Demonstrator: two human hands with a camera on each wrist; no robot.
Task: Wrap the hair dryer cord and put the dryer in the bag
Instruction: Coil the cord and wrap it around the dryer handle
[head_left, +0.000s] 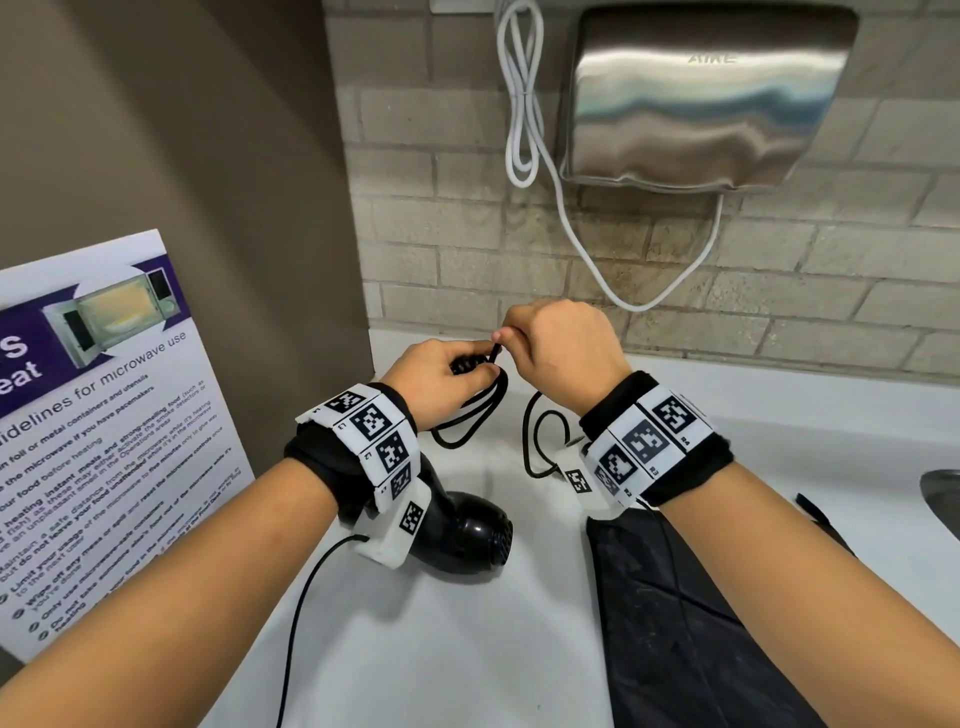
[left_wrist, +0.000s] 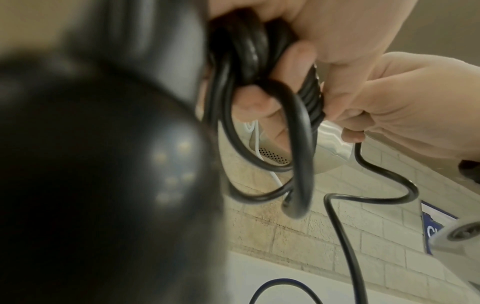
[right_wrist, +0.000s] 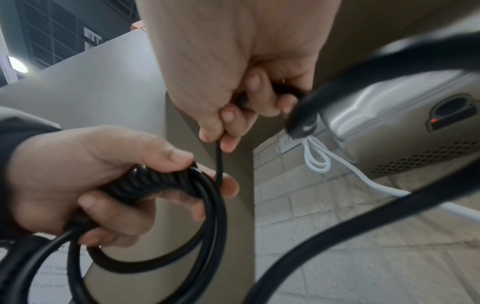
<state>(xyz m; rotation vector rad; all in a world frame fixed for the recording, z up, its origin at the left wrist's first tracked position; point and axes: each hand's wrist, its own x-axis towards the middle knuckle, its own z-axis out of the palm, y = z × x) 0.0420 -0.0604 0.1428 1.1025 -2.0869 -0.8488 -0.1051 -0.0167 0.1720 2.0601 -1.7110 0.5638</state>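
I see a white worktop (head_left: 467, 649) below a beige brick wall (head_left: 441, 218) carrying a steel hand dryer (head_left: 706, 98); a microwave poster (head_left: 109, 426) leans at left. My left hand (head_left: 439, 382) grips the bundled cord (head_left: 470, 410), my right hand (head_left: 563, 353) pinches a strand above it. The hair dryer (head_left: 462, 525) lies half hidden under my left wrist; the black bag (head_left: 670, 623) is cut off below.

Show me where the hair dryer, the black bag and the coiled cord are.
hair dryer (head_left: 467, 530): head view, rounded rear body.
black bag (head_left: 675, 623): head view, flat fabric.
coiled cord (right_wrist: 145, 183): right wrist view, wound turns.
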